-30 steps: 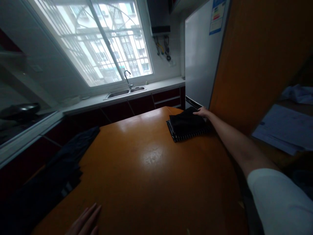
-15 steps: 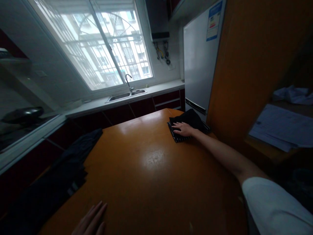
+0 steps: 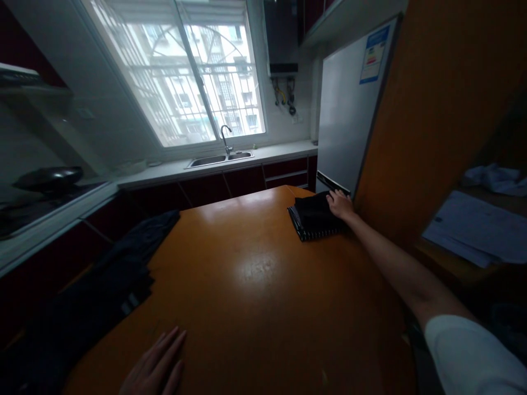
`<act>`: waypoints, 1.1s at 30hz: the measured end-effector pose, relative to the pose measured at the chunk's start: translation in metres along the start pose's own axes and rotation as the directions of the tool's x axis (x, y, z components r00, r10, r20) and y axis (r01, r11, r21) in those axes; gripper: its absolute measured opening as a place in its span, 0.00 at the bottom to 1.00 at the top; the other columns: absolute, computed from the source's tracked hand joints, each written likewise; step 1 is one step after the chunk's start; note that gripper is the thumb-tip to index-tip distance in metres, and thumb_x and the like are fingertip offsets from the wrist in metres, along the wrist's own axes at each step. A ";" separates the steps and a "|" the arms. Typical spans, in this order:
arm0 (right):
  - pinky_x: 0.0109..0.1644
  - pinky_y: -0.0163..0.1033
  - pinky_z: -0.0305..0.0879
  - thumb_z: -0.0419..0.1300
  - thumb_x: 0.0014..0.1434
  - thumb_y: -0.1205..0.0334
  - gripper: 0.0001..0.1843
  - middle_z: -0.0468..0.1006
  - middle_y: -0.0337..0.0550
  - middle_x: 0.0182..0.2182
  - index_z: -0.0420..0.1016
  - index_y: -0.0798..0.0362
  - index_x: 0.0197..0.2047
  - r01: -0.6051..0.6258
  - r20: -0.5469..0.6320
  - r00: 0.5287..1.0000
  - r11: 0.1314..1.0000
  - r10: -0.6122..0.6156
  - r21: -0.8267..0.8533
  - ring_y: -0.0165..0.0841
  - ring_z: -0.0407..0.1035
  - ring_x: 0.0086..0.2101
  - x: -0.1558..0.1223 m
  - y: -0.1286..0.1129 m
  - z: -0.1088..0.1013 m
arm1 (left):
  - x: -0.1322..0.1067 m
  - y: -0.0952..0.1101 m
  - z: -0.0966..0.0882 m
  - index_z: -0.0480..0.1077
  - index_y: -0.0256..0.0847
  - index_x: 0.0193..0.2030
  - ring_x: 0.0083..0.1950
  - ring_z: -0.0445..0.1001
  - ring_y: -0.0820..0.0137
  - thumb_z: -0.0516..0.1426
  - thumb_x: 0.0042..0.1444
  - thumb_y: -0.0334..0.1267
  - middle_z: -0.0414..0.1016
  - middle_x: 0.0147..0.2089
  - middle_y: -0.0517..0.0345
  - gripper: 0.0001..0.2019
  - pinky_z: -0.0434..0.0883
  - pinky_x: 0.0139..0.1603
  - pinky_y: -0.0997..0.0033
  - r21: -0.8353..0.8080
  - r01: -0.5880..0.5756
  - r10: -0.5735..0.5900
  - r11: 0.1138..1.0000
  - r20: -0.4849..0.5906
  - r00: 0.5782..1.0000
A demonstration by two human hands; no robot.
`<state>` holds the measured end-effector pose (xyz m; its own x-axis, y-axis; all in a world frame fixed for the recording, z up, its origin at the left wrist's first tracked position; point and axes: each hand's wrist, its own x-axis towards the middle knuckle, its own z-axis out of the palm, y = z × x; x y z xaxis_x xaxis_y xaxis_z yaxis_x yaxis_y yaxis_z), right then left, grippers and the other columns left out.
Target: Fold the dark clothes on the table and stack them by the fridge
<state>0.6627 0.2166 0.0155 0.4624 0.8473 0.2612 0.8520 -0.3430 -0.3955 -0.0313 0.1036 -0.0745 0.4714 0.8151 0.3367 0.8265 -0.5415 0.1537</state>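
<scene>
A folded black garment (image 3: 315,211) lies at the far right of the wooden table (image 3: 230,263). Under it is a black cloth with white marks (image 3: 319,235) along its near edge. My right hand (image 3: 341,205) rests on the black garment's right side, fingers stretched over the fabric and not gripping it. At the bottom left my left hand (image 3: 154,365) lies open on the bare wood, partly cut off by the frame. Nearest to it is a dark blue garment (image 3: 111,285) with two pale stripes, spread along the table's left edge.
Behind the table are a counter with a sink (image 3: 209,160) and a faucet (image 3: 226,140). A white refrigerator (image 3: 346,109) and a wooden panel (image 3: 420,120) stand at the right, close to my right arm. Papers (image 3: 473,227) lie on a shelf. A pan (image 3: 49,178) sits at left.
My right hand has slid right across the black garment, from its left part to its right side. The garment now looks flatter and squarer. My left hand stays on the table.
</scene>
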 end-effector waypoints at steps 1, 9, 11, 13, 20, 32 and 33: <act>0.69 0.62 0.35 0.38 0.75 0.50 0.32 0.50 0.64 0.72 0.55 0.63 0.71 0.002 -0.001 1.000 1.000 -0.002 -0.002 0.45 0.42 0.70 0.002 -0.012 0.001 | 0.000 0.001 0.000 0.66 0.54 0.67 0.69 0.65 0.56 0.50 0.63 0.47 0.65 0.70 0.60 0.25 0.68 0.66 0.45 0.006 0.004 -0.004 1.000 0.001 1.000; 0.69 0.63 0.40 0.44 0.72 0.50 0.27 0.65 0.60 0.66 0.71 0.56 0.62 0.060 0.158 0.986 0.998 -0.060 0.004 0.48 0.53 0.67 -0.029 -0.120 0.012 | 0.000 0.003 0.001 0.67 0.52 0.67 0.69 0.66 0.56 0.48 0.65 0.46 0.67 0.69 0.58 0.25 0.67 0.67 0.46 -0.007 0.008 -0.009 1.000 -0.011 1.000; 0.71 0.56 0.37 0.39 0.73 0.53 0.28 0.61 0.56 0.69 0.67 0.54 0.65 0.136 0.106 0.985 0.990 -0.138 0.025 0.42 0.49 0.69 -0.065 -0.151 0.020 | 0.001 0.004 0.001 0.68 0.51 0.66 0.69 0.66 0.56 0.50 0.64 0.46 0.66 0.69 0.57 0.25 0.66 0.67 0.47 -0.007 0.014 -0.014 1.000 -0.007 1.000; 0.72 0.50 0.39 0.41 0.73 0.53 0.27 0.60 0.53 0.70 0.66 0.53 0.66 0.314 0.096 0.942 0.946 -0.321 0.077 0.39 0.48 0.69 -0.114 -0.181 0.039 | 0.003 0.007 0.001 0.68 0.50 0.66 0.69 0.65 0.56 0.50 0.64 0.46 0.66 0.69 0.56 0.24 0.65 0.68 0.47 0.002 0.021 -0.021 1.000 -0.008 1.000; 0.72 0.58 0.38 0.47 0.69 0.48 0.31 0.52 0.56 0.72 0.61 0.53 0.70 0.472 0.323 0.792 0.856 -0.518 0.213 0.46 0.45 0.71 -0.240 -0.227 0.095 | 0.008 0.020 -0.011 0.70 0.46 0.64 0.69 0.65 0.55 0.48 0.66 0.46 0.68 0.68 0.51 0.23 0.64 0.68 0.48 -0.032 0.017 -0.016 0.999 0.023 1.000; 0.70 0.58 0.49 0.47 0.68 0.52 0.29 0.62 0.59 0.68 0.69 0.57 0.65 0.566 0.203 0.789 0.815 -0.580 0.126 0.49 0.54 0.68 -0.241 -0.208 0.120 | 0.024 -0.051 -0.076 0.67 0.35 0.64 0.69 0.60 0.55 0.56 0.63 0.36 0.63 0.68 0.41 0.23 0.58 0.70 0.55 0.037 0.484 -0.477 0.874 -0.118 0.871; 0.69 0.59 0.50 0.47 0.67 0.51 0.29 0.63 0.59 0.67 0.70 0.57 0.65 0.576 0.192 0.786 0.808 -0.588 0.121 0.49 0.55 0.68 -0.239 -0.204 0.124 | 0.024 -0.063 -0.082 0.65 0.36 0.66 0.69 0.60 0.54 0.56 0.63 0.37 0.62 0.69 0.40 0.24 0.58 0.69 0.54 0.084 0.558 -0.545 0.826 -0.132 0.828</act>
<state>0.3474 0.1342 -0.0755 -0.1851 0.9452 0.2690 0.9256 0.2596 -0.2755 -0.0976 0.1403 0.0003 -0.1013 0.9427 0.3179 0.9712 0.0245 0.2368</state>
